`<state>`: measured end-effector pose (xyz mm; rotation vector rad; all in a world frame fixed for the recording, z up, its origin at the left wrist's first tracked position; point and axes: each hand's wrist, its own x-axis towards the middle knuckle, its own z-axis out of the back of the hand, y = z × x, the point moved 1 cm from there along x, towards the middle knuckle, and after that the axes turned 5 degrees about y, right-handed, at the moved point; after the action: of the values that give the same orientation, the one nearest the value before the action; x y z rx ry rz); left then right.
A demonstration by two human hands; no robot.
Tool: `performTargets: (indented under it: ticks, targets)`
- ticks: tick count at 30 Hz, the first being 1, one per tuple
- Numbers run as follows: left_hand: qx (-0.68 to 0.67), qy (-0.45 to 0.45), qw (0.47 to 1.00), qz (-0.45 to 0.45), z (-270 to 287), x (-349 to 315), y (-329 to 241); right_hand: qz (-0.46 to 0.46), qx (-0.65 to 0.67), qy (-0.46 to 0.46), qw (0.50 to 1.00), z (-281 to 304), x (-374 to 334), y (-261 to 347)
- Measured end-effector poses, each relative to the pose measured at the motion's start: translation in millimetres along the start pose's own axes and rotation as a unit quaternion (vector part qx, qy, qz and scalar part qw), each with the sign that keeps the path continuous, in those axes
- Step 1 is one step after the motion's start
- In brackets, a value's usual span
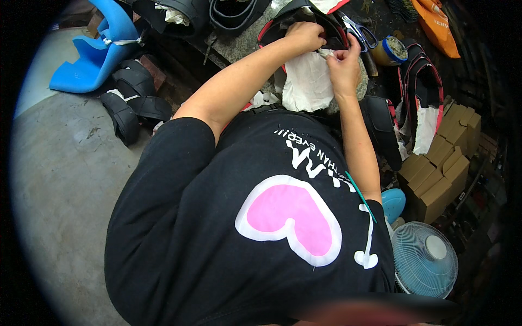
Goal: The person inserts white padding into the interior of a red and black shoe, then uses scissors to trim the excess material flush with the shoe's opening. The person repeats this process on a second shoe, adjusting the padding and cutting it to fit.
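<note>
A black, red-edged piece (265,33) with a curved, open shape lies at the top of the head view, on a grey speckled work surface. My left hand (305,38) reaches into its opening with the fingers bent and closed; what they grip, if anything, is hidden. A torn-edged white cloth (308,81) hangs from the piece toward me. At its upper right corner my right hand (344,69) pinches the cloth between thumb and fingers. Scissors (360,32) with dark blue handles lie just beyond my right hand.
A yellow-and-blue jar (390,51) stands right of the scissors. More black pieces (136,98) lie at left, and red-lined ones (418,87) at right. Cardboard boxes (443,163), a fan (425,259), a blue foam-like sheet (89,60) and an orange bag (436,27) are around.
</note>
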<state>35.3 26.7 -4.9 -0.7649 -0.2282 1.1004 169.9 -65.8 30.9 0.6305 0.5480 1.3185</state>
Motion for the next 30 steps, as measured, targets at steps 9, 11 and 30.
performTargets:
  ticks: [9, 11, 30]
  targets:
    - [-0.064, 0.0, 0.995, -0.079, -10, -15, -3, -0.026, 0.188, -0.026, 0.981, 5, 1, -33]
    - [-0.041, 0.004, 0.995, -0.094, -10, -17, -3, -0.007, 0.17, -0.005, 0.985, 8, -2, -29]
    - [-0.01, -0.044, 0.998, -0.036, -20, -10, -5, 0.118, 0.04, 0.034, 0.992, 8, -15, -19]
